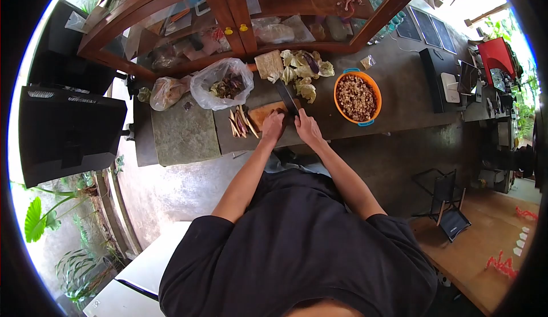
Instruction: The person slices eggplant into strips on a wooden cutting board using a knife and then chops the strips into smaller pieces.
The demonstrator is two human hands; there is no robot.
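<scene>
My right hand (pixel 307 127) is wrapped round the handle of a knife (pixel 287 98), whose broad dark blade points away from me. Close by on the left, my left hand (pixel 274 125) is closed over the wooden cutting board (pixel 260 113), beside the blade. What lies under its fingers is mostly hidden; a dark edge shows. Left of the board is a bunch of long purple-and-cream strips (pixel 242 123). Beyond the knife lie pale green leafy pieces (pixel 306 89) with a dark purple piece (pixel 311 62) among them.
An orange basket (pixel 336 101) with blue handles holds diced brown-and-cream pieces at right. A clear plastic bag (pixel 245 93) with dark scraps, a wooden block (pixel 269 65) and a grey-green mat (pixel 184 136) are on the counter. A glass-doored cabinet (pixel 233 19) stands behind.
</scene>
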